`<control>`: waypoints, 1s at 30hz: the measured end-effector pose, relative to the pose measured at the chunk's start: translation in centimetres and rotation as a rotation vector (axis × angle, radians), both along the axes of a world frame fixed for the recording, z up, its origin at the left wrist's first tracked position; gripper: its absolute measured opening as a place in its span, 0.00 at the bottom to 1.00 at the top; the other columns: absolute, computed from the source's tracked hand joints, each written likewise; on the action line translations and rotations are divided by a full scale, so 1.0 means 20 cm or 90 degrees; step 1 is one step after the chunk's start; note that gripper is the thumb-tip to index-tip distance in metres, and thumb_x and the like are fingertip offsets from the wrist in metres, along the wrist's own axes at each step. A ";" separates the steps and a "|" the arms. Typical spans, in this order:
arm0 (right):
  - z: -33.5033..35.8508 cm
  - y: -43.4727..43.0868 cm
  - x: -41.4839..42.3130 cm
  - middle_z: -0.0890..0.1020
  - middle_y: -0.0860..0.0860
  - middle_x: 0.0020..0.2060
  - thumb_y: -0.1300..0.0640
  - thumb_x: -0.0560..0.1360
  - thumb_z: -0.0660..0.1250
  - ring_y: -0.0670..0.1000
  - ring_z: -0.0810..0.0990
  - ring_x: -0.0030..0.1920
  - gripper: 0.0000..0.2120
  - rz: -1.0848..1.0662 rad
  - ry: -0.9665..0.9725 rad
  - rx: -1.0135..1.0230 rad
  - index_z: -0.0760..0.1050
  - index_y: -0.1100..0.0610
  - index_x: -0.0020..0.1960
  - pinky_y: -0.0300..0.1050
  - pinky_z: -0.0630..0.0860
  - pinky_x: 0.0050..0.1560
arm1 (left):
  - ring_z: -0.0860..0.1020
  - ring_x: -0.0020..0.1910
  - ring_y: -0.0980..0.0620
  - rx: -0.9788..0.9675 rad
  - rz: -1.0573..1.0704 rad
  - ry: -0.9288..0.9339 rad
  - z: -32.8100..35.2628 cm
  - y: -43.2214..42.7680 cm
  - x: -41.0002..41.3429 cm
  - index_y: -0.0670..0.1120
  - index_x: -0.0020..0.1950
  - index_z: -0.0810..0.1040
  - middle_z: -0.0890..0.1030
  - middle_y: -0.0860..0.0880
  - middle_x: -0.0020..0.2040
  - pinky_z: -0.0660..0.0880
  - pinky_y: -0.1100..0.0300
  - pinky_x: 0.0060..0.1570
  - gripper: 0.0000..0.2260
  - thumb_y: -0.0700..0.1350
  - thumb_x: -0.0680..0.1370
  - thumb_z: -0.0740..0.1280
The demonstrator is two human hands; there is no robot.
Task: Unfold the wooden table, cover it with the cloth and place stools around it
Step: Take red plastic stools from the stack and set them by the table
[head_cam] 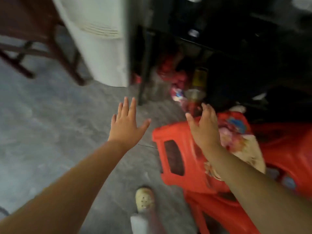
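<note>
A stack of red plastic stools [179,159] stands on the floor at the lower right, with a folded flowered cloth [243,146] lying on the top seat. More red stools [290,149] sit further right. My right hand [205,127] hovers open just above the near stool's seat, beside the cloth, holding nothing. To the left of the stools, my left hand [126,124] is stretched out over the bare floor with fingers spread. The frame is blurred.
A white appliance [99,41] stands ahead on the grey concrete floor [50,124]. Dark wooden furniture legs [33,48] are at the upper left. A black shelf unit [236,39] holds red bags and a jar [199,81] underneath. My shoe [145,198] is at the bottom.
</note>
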State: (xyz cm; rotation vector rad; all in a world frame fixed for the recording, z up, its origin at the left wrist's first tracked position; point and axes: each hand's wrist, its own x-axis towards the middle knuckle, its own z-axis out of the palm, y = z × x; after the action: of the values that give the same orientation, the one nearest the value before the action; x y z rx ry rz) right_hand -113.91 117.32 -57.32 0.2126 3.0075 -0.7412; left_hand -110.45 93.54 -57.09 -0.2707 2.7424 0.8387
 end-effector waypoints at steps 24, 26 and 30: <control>-0.39 0.90 0.63 0.75 0.53 0.59 0.53 0.67 0.77 0.50 0.75 0.58 0.36 -0.738 -0.080 -0.382 0.62 0.62 0.67 0.42 0.71 0.58 | 0.62 0.72 0.42 -0.011 -0.200 -0.101 -0.35 1.24 -0.39 0.47 0.77 0.55 0.62 0.43 0.74 0.62 0.42 0.68 0.41 0.65 0.71 0.66; -0.36 0.85 0.62 0.76 0.52 0.56 0.53 0.67 0.76 0.50 0.76 0.57 0.34 -0.713 -0.084 -0.377 0.62 0.62 0.65 0.41 0.71 0.54 | 0.65 0.70 0.40 0.012 -0.147 -0.128 -0.33 1.16 -0.37 0.47 0.76 0.57 0.64 0.42 0.72 0.64 0.42 0.67 0.41 0.64 0.70 0.67; -0.27 0.65 0.61 0.79 0.54 0.55 0.53 0.66 0.77 0.53 0.79 0.56 0.31 -0.618 -0.079 -0.327 0.64 0.60 0.61 0.45 0.75 0.53 | 0.66 0.68 0.38 0.008 -0.056 -0.140 -0.26 0.82 -0.26 0.48 0.75 0.60 0.66 0.40 0.68 0.66 0.44 0.66 0.42 0.66 0.68 0.69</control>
State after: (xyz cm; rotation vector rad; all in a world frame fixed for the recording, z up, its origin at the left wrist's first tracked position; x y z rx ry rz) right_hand -101.68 130.29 -62.63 1.6384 2.3354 -1.4123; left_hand -115.61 109.93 -62.35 -0.2243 2.5248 0.7557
